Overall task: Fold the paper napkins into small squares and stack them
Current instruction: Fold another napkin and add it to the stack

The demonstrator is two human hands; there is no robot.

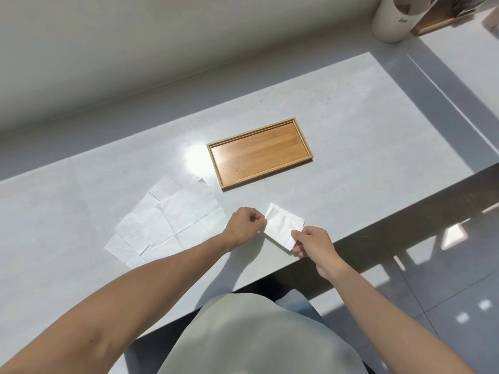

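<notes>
A white paper napkin (280, 226), folded into a small rectangle, lies near the front edge of the grey counter. My left hand (245, 225) pinches its left corner with closed fingers. My right hand (313, 242) pinches its near right corner between thumb and fingers. Several unfolded white napkins (167, 220) lie spread and overlapping on the counter to the left of my hands. A wooden tray (259, 152) with nothing in it sits just beyond the folded napkin.
The counter's front edge (351, 236) runs diagonally just behind my right hand, with tiled floor below. A white cylindrical container (391, 20) and another wooden tray (434, 22) stand at the far right corner. A wall ledge borders the counter's back.
</notes>
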